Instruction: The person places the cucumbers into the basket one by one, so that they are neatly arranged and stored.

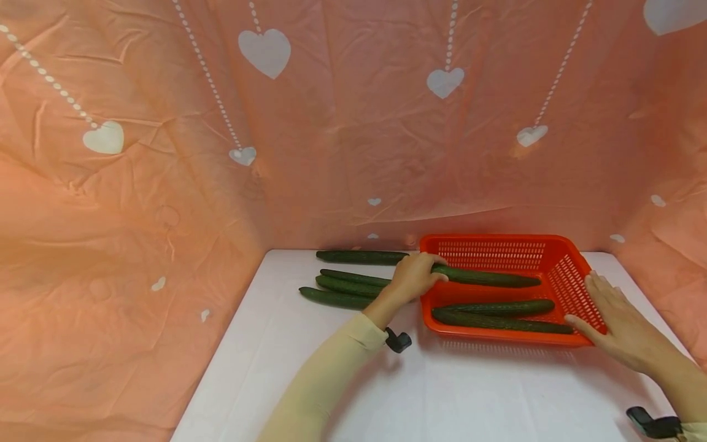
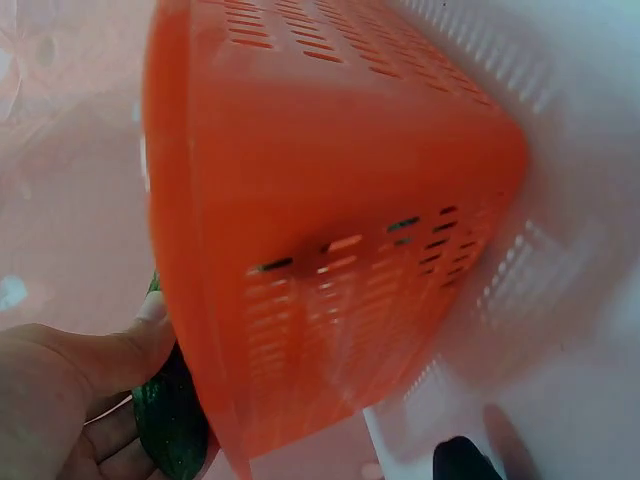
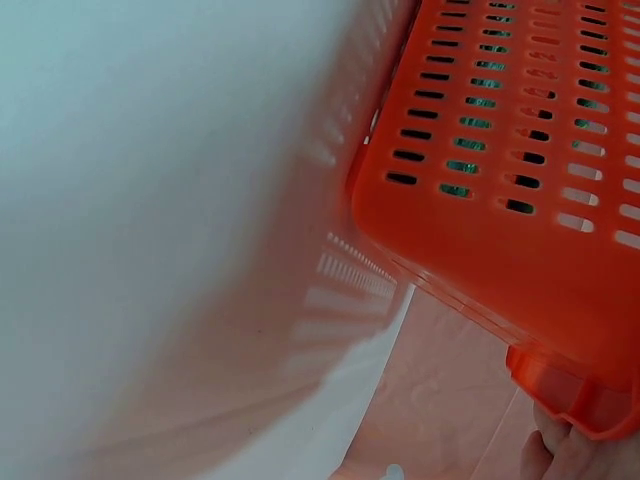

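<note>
My left hand grips a dark green cucumber near one end, at the left rim of a red plastic basket. Most of that cucumber reaches over the inside of the basket. In the left wrist view the thumb and fingers wrap the cucumber right beside the rim. Two more cucumbers lie in the basket along its near side. My right hand rests at the basket's right end, fingers extended along the rim and thumb over the near corner.
Left of the basket, several cucumbers lie on the white table, partly hidden by the left hand. Another cucumber lies along the back edge. A pink cloth with white hearts hangs behind and at both sides.
</note>
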